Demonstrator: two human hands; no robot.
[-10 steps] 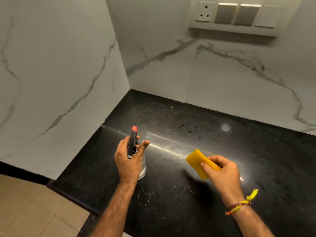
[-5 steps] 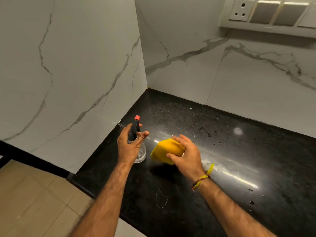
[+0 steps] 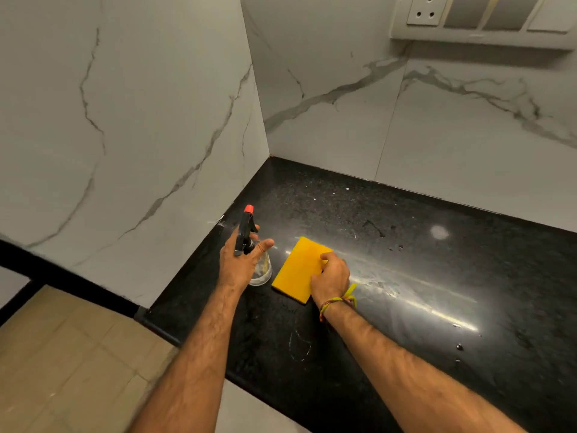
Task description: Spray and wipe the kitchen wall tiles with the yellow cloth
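The left hand (image 3: 239, 264) gripped the spray bottle (image 3: 253, 254) round its neck, fingers curled about the black trigger head, thumb stretched out toward the cloth; the red nozzle pointed up and away, toward the side wall (image 3: 131, 120); the clear base of the bottle stood at the counter (image 3: 406, 292), though whether it rested there or hung just above could not be told. Half a second before, that hand held the bottle the same way; it had kept its grip and its place relative to the cloth.

The cloth (image 3: 298, 268) had changed most; a second before it was lifted in the right hand, well right of the bottle; half a second before it was bunched under that hand, closer in; now it lay flat on the counter as a yellow rectangle, just right of the bottle, a long edge almost touching the clear base. The right hand (image 3: 331, 278) lay on the cloth's right part, knuckles bent, fingertips pressing down on the fabric; whether the fingers pinched its far edge or only pressed could not be told. A yellow and red thread band (image 3: 338, 301) circled the right wrist, behind the cloth's near corner.

Beyond the cloth the counter ran to the corner where the side wall met the back wall (image 3: 437, 129); high on the back wall, far right of the cloth, sat a switch plate (image 3: 487, 14); left of the bottle, below the counter's edge, lay beige floor tiles (image 3: 62, 354).
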